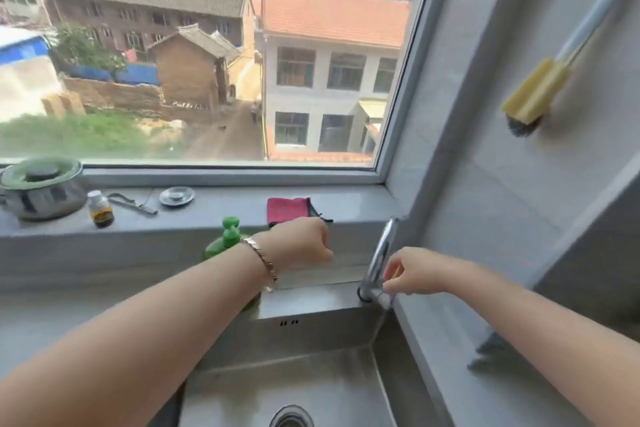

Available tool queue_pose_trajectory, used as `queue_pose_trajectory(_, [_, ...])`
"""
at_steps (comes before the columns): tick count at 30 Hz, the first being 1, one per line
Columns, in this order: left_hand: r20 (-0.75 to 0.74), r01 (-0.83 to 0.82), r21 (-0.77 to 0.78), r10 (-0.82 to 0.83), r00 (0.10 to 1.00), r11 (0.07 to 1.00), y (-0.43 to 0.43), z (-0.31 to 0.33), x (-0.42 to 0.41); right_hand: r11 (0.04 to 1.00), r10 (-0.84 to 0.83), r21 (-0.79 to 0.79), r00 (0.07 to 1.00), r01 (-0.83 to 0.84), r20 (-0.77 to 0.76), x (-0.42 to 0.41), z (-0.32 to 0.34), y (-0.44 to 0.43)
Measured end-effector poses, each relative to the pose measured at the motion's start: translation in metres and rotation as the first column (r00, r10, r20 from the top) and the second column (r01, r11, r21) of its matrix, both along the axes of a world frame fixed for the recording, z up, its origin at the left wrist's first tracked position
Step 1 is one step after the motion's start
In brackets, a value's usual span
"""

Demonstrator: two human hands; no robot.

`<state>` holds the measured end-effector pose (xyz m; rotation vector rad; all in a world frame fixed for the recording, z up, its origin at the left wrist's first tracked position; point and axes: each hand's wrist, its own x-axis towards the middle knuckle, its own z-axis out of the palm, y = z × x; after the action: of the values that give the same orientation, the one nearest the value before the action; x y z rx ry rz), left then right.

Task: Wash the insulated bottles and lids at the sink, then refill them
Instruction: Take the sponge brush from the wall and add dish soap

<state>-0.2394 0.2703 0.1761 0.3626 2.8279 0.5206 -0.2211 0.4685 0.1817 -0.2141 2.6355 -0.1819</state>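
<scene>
The steel sink [242, 392] lies under both forearms. Above its back rim, the left hand [301, 243] has its fingers curled under, and I cannot tell if it holds anything. The right hand [412, 270] pinches the tap [381, 253] near its base. A green soap bottle [228, 236] stands behind the left wrist.

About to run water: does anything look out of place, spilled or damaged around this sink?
Nothing looks spilled or broken. The one oddity: the right hand pinches the lever of the chrome tap, yet no insulated bottle or lid shows in the stainless steel sink or on the grey windowsill.
</scene>
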Motion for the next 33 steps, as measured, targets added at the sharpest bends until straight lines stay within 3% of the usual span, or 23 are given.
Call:
queue_pose_trajectory(5, [-0.135, -0.052, 0.060, 0.059, 0.989, 0.997, 0.075, 0.098, -0.059, 0.998, -0.042, -0.051, 0.955, 0.029, -0.293, -0.041, 0.111, 0.073])
queue_pose_trajectory(9, [-0.196, -0.047, 0.054, 0.057, 0.979, 0.997, 0.112, 0.149, -0.090, 0.984, -0.163, -0.147, 0.836, 0.100, -0.524, -0.070, 0.166, 0.122])
queue_pose_trajectory(14, [-0.249, -0.075, 0.040, 0.083, 0.965, 0.996, 0.138, 0.173, -0.113, 0.860, -0.507, -0.403, 0.428, 0.313, -0.749, -0.105, 0.209, 0.155])
queue_pose_trajectory(16, [-0.275, -0.079, 0.017, 0.081, 0.958, 0.997, 0.142, 0.178, -0.120, 0.817, -0.562, -0.438, 0.352, 0.375, -0.748, -0.118, 0.220, 0.160])
queue_pose_trajectory(24, [-0.305, -0.071, -0.016, 0.063, 0.950, 0.997, 0.142, 0.184, -0.139, 0.770, -0.604, -0.438, 0.307, 0.465, -0.735, -0.150, 0.226, 0.170])
queue_pose_trajectory(30, [-0.312, -0.062, -0.031, 0.049, 0.949, 0.998, 0.143, 0.181, -0.140, 0.743, -0.669, -0.639, 0.202, 0.198, -0.715, -0.139, 0.227, 0.171])
queue_pose_trajectory(33, [-0.322, -0.046, -0.019, 0.038, 0.946, 0.999, 0.141, 0.179, -0.134, 0.727, -0.665, -0.684, 0.302, 0.057, -0.683, -0.127, 0.226, 0.164])
